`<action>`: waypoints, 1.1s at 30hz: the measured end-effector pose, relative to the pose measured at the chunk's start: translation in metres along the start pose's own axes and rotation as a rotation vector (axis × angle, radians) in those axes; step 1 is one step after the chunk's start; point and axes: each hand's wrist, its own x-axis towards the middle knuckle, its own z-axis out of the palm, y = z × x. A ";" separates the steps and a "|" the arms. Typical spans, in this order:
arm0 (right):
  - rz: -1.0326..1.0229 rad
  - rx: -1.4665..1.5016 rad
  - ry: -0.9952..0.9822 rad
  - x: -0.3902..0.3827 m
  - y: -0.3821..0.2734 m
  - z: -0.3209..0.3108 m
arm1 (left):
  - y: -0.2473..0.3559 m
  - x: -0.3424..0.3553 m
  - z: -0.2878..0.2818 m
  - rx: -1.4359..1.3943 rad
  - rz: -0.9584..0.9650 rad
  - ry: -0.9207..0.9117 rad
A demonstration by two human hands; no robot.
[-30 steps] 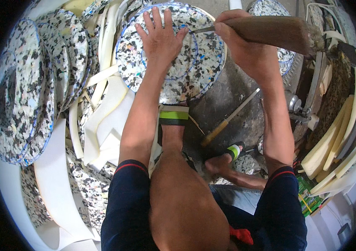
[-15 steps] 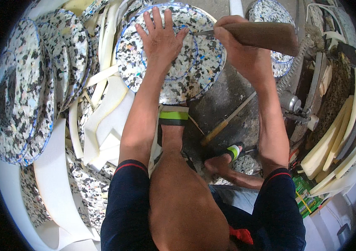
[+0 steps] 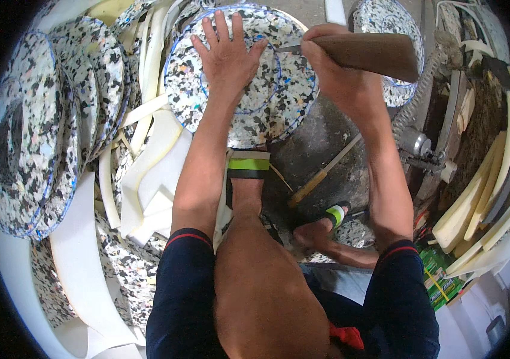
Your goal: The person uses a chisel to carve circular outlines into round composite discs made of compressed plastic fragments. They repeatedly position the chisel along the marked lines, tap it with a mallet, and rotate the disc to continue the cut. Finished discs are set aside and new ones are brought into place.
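A round speckled foam disc (image 3: 249, 128) with blue-edged rim and a smaller blue circle drawn on it lies in front of me. My left hand (image 3: 226, 63) presses flat on its upper left part, fingers spread. My right hand (image 3: 342, 78), closed at the disc's right side, grips a knife-like tool (image 3: 375, 55). The tool's broad brown part juts out to the right of the fist. Its thin metal end points left and meets the disc near the drawn circle, close to my left thumb. How deep that end goes is hidden.
More speckled foam discs (image 3: 33, 125) lean stacked at left, beside white foam offcuts (image 3: 159, 149). Another disc (image 3: 386, 24) lies at the far right. A wooden-handled rod (image 3: 312, 186) rests on the floor. A metal motor-like part (image 3: 413, 142) and foam strips (image 3: 476, 197) stand right. My sandalled foot (image 3: 248, 164) touches the disc's near edge.
My right hand and the tool appear slightly farther left, as the whole upper scene shifts slightly. The left hand keeps its place on the disc.
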 end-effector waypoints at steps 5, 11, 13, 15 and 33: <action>-0.022 -0.095 0.014 -0.001 0.003 0.002 | -0.001 0.000 -0.001 0.036 0.017 0.011; -0.090 -0.046 0.039 -0.014 -0.003 -0.011 | 0.001 0.000 -0.002 0.016 0.022 0.041; -0.062 -0.160 0.050 -0.010 0.002 -0.002 | 0.002 0.001 -0.003 0.024 0.012 0.026; -0.051 -0.192 0.055 -0.009 0.004 0.004 | 0.001 0.001 -0.004 -0.004 0.015 0.028; -0.051 -0.111 0.179 -0.027 -0.005 0.006 | 0.002 0.002 -0.007 0.021 -0.004 -0.048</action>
